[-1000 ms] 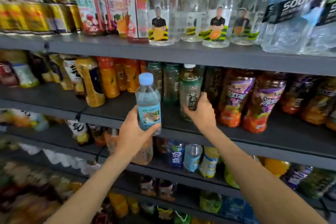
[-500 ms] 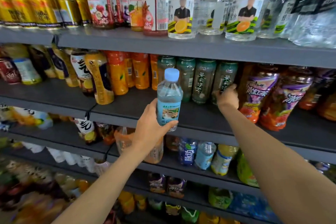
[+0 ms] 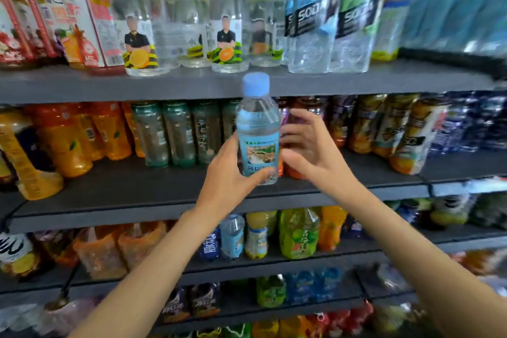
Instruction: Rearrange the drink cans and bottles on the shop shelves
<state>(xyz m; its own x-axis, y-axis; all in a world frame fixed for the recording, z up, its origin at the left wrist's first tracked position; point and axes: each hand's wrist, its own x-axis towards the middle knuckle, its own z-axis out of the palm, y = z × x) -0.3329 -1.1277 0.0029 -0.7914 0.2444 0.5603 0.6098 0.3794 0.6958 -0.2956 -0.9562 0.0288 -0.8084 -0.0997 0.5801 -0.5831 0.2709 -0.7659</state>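
**Water bottle held up at the middle shelf, second hand closing in**

Far left on the middle shelf (image 3: 137, 189) stand orange juice bottles (image 3: 65, 140), then a row of green tea bottles (image 3: 178, 134) set back from the front edge. Bare shelf lies in front of them.

The left hand (image 3: 227, 181) comes next. Its grip is wrapped round the lower half of a small water bottle (image 3: 258, 129) with a pale blue cap: thumb across the front near the base, fingers behind the label. The bottle is upright and lifted clear of the shelf, with its cap level with the front lip of the shelf above.

Just right of the bottle, the right hand (image 3: 310, 145) is spread, fingers apart and holding nothing. Its fingertips reach toward the bottle's side and may be touching it; the frame is too soft to say. Behind this hand are purple-labelled bottles (image 3: 299, 118), partly hidden, and further right a run of darker juice bottles (image 3: 384, 129).

Judging by this, the step in hand is relocating the water bottle, and it has no place yet. The next move likely calls for picking its row, perhaps among the clear bottles (image 3: 227, 38) on the shelf above, and setting it down upright without knocking its neighbours.
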